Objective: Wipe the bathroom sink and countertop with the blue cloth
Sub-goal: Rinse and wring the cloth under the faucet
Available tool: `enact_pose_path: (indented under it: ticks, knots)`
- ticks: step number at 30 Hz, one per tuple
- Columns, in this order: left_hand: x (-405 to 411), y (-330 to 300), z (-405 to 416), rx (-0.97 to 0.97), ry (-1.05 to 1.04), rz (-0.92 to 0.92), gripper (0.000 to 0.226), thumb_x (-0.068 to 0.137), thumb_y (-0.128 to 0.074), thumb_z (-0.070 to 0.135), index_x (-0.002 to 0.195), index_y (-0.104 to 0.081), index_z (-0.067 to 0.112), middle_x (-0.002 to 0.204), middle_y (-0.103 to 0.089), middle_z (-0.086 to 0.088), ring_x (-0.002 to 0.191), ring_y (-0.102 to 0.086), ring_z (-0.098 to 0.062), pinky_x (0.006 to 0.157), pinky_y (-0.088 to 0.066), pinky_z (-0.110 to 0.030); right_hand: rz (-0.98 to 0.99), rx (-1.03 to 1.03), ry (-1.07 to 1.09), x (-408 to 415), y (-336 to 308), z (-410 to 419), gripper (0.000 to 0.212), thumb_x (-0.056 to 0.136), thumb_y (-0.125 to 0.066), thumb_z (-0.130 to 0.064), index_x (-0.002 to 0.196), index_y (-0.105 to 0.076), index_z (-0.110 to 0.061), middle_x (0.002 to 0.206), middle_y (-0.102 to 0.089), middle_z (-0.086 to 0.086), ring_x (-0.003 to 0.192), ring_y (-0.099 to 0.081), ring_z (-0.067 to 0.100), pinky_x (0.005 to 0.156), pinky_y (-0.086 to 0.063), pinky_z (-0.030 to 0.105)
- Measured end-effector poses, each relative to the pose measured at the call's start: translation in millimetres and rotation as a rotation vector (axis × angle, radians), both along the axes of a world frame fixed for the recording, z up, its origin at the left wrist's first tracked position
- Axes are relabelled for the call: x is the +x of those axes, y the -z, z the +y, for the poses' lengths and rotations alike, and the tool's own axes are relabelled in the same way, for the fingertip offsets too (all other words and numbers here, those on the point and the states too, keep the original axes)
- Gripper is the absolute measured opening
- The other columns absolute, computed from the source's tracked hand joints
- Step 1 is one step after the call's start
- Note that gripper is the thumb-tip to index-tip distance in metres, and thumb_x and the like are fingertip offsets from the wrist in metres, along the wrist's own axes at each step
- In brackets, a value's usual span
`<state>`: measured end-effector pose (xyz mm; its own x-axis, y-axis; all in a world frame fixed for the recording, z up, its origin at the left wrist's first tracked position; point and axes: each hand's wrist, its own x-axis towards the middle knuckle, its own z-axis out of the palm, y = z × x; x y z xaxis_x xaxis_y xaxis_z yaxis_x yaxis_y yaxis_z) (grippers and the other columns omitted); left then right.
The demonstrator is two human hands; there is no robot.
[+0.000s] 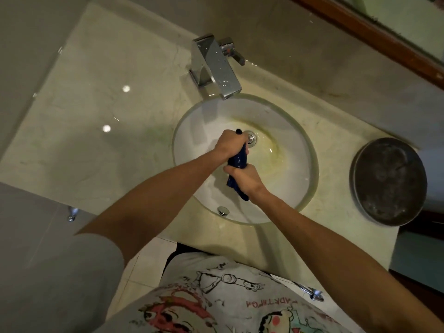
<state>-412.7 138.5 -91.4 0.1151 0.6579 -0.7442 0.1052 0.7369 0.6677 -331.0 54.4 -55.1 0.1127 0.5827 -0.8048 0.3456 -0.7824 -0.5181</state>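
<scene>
Both fists clamp the twisted blue cloth [238, 162] over the sink [305, 188], left hand [230, 143] beside the drain [251, 138], right hand [243, 177] nearer the rim; wringing likely goes best with opposite twists, dripping above the drain.

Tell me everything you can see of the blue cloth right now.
The dark blue cloth is bunched into a tight rope-like roll, held over the round glass sink basin near the metal drain. The left hand grips its upper end, where a dark tip pokes out; the right hand grips lower down, and a loose tail hangs below it. It looks like soft fabric being wrung. Whether it drips cannot be told.
</scene>
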Motion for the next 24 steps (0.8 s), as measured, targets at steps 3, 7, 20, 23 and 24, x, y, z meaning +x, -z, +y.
enact_pose_path:
  ticks: [3, 7, 20, 23, 24]
  knots:
    - [3, 3, 1, 0.079, 0.072, 0.118, 0.031, 0.094, -0.060, 0.023, 0.072, -0.070, 0.003, 0.061, -0.071, -0.006, 0.051, -0.067, -0.012, 0.057, -0.052, -0.022, -0.091, 0.094, -0.051, -2, 5, 0, 0.009, 0.084, -0.069, -0.019, 0.081, -0.062, -0.013, 0.066, -0.063, 0.000, 0.055, -0.056, 0.014, 0.052, -0.042, 0.025]
    - [4, -2, 9, 0.092, 0.102, 0.139, 0.025, 0.094, -0.057, 0.021, 0.081, -0.068, 0.003, 0.063, -0.070, -0.006, 0.055, -0.068, -0.014, 0.061, -0.056, -0.025, -0.057, 0.062, 0.007, -7, 4, 4, 0.014, 0.085, -0.069, -0.023, 0.084, -0.064, -0.010, 0.072, -0.066, 0.006, 0.061, -0.059, 0.020, 0.059, -0.046, 0.032]
    - [2, 6, 14, -0.072, 0.082, 0.152, 0.019, 0.090, -0.058, 0.018, 0.088, -0.065, 0.000, 0.088, -0.075, -0.018, 0.081, -0.073, -0.031, 0.078, -0.059, -0.036, -0.304, 0.069, -0.221, -7, 6, 7, 0.029, 0.078, -0.070, -0.013, 0.102, -0.054, -0.009, 0.082, -0.064, 0.003, 0.060, -0.059, 0.013, 0.044, -0.042, 0.021]
    - [-1, 11, 6, -0.059, 0.068, 0.250, 0.014, 0.092, -0.056, 0.015, 0.082, -0.061, 0.005, 0.072, -0.070, -0.010, 0.063, -0.068, -0.021, 0.063, -0.055, -0.029, -0.390, 0.060, -0.298, -12, 22, -1, 0.046, 0.074, -0.071, -0.017, 0.113, -0.048, -0.009, 0.092, -0.063, 0.006, 0.077, -0.067, 0.023, 0.059, -0.057, 0.037]
    - [-1, 12, 5, -0.049, 0.054, 0.265, 0.016, 0.092, -0.056, 0.015, 0.080, -0.060, 0.006, 0.067, -0.067, -0.007, 0.058, -0.066, -0.019, 0.063, -0.055, -0.028, -0.403, 0.072, -0.304, -13, 23, -2, 0.047, 0.073, -0.070, -0.019, 0.114, -0.048, -0.009, 0.094, -0.063, 0.007, 0.080, -0.067, 0.026, 0.064, -0.059, 0.040]
